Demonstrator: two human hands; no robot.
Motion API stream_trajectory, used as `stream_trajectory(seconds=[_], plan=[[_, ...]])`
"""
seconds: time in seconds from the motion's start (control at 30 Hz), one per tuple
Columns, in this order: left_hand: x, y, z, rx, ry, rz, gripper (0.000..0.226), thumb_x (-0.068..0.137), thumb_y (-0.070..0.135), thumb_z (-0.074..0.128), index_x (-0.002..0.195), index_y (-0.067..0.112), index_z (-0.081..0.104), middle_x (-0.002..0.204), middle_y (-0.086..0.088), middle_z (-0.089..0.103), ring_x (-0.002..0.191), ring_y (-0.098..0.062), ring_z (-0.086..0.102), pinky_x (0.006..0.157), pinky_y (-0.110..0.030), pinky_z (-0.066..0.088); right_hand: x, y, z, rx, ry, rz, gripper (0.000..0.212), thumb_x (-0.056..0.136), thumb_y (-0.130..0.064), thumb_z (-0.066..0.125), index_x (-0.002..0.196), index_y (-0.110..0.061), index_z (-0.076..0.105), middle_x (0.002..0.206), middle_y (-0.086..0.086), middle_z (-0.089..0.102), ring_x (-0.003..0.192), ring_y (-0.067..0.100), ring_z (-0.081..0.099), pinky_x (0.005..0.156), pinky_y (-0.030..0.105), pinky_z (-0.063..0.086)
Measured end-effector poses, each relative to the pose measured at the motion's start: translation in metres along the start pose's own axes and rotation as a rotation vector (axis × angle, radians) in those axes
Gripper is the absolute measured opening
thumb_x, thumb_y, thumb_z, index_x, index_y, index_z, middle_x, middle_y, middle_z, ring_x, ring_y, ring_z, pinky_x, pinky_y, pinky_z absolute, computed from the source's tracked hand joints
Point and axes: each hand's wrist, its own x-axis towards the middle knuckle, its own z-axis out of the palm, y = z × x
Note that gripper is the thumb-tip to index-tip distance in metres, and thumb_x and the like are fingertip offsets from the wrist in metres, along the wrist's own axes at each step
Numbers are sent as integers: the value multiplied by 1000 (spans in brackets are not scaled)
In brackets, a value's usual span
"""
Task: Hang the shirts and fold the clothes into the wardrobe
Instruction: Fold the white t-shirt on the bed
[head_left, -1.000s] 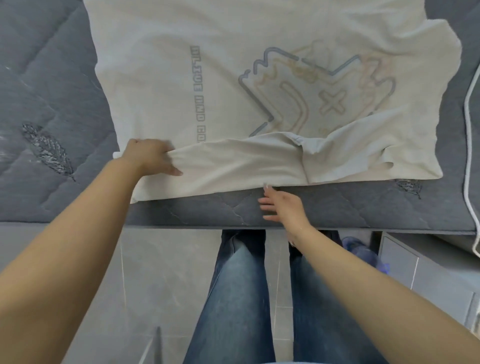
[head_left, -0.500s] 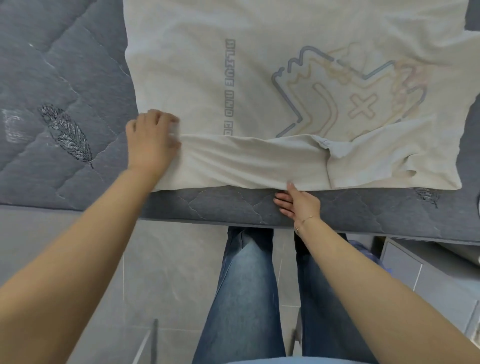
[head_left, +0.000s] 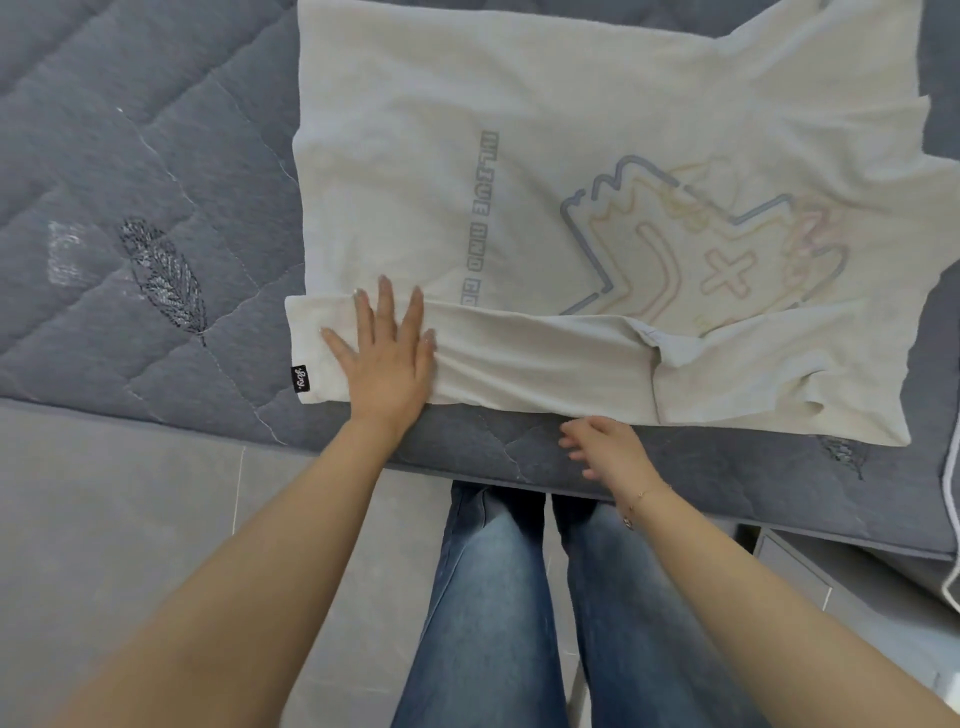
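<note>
Two hands: left hand (head_left: 387, 358) flat on one shirt (head_left: 519, 208), right hand (head_left: 605, 449) loose, empty.

Bare forearms; thin bracelet (head_left: 638, 500) on right wrist; faded blue jeans (head_left: 498, 613).

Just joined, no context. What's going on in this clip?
A person is folding a cream T-shirt laid flat on a grey quilted mattress. The near edge is folded over into a strip. The left hand presses flat on that strip near the hem; the right hand hovers at the mattress edge just below the fold, holding nothing.
</note>
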Motion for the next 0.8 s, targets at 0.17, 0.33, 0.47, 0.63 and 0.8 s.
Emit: stream_trajectory(seconds=[0.17,0.33,0.47,0.63,0.8], plan=[[47,28,-67,36,182,4,51,104,34,30,153,20,22,163,-9,9,150,-25,6,117,-51,2,-3,-66,-34,-263,21,-437,18,92,-19,58,107,-15,68,103,-5,66,97,9,59,74,9,40],[132,69,-117,106,222,131,53,103,32,34,153,19,21,163,-10,8,149,-27,8,119,-47,7,55,-181,-72,-544,151,-759,27,92,-14,56,117,-7,64,120,10,59,109,23,55,88,25,37],[198,88,-141,129,240,195,47,103,27,37,148,16,31,161,-13,15,147,-30,16,117,-48,12,111,-266,-103,-771,317,-963,31,92,-7,51,121,-5,61,127,17,53,121,32,46,101,32,33],[254,85,-160,82,217,160,61,84,37,70,138,20,46,143,-12,40,132,-30,36,109,-40,21,157,-324,-123,-1032,411,-1023,45,89,-17,60,132,-11,51,132,16,46,122,34,43,97,40,33],[261,72,-184,163,62,126,42,76,46,75,104,21,57,102,-7,59,107,-32,51,95,-42,30,163,-339,-131,-1149,370,-914,28,87,-36,64,103,-14,56,101,10,62,102,32,55,90,38,31]])
